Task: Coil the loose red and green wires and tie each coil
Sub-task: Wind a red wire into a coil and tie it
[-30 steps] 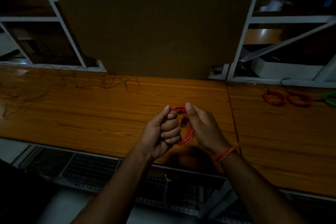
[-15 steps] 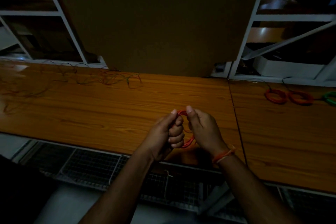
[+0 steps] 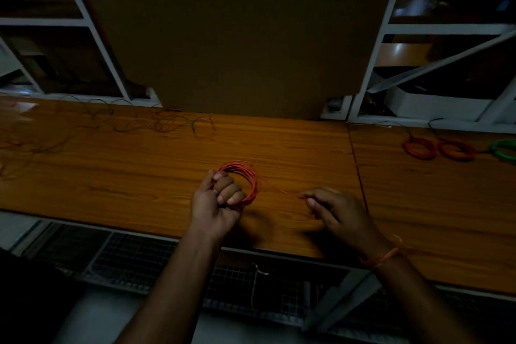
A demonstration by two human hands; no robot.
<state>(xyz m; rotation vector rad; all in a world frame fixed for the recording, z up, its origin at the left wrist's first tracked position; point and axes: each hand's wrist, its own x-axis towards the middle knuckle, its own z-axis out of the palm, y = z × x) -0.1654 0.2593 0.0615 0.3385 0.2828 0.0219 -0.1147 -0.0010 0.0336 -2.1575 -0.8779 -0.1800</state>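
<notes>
Far to the left of both hands, loose wires (image 3: 117, 123) lie tangled along the back of the counter (image 3: 139, 176), red and green strands mixed, still uncoiled.

The left hand (image 3: 216, 201) is curled into a fist round the near side of the red coil (image 3: 245, 176); the far half of the loop stands clear above and to the right of its knuckles, just over the counter. From the coil's right side a thin tail (image 3: 282, 190) runs out to the right, slightly toward the person, and ends at the right hand (image 3: 332, 209), which pinches it between thumb and fingertip, the other fingers loosely bent. The tail looks drawn nearly straight, so its long axis runs left to right between the two hands. The coming move turns on that line: the right hand holds the free end and must likely carry it back to the coil to wrap or knot it, while the left hand keeps the loop from springing open.

Half a second ago the hands were pressed together with the coil hidden between them; now the right hand has pulled away to the right, drawing the tail out.

Well to the right of the right hand lie finished coils, two red (image 3: 418, 147) and one green (image 3: 505, 150).
</notes>
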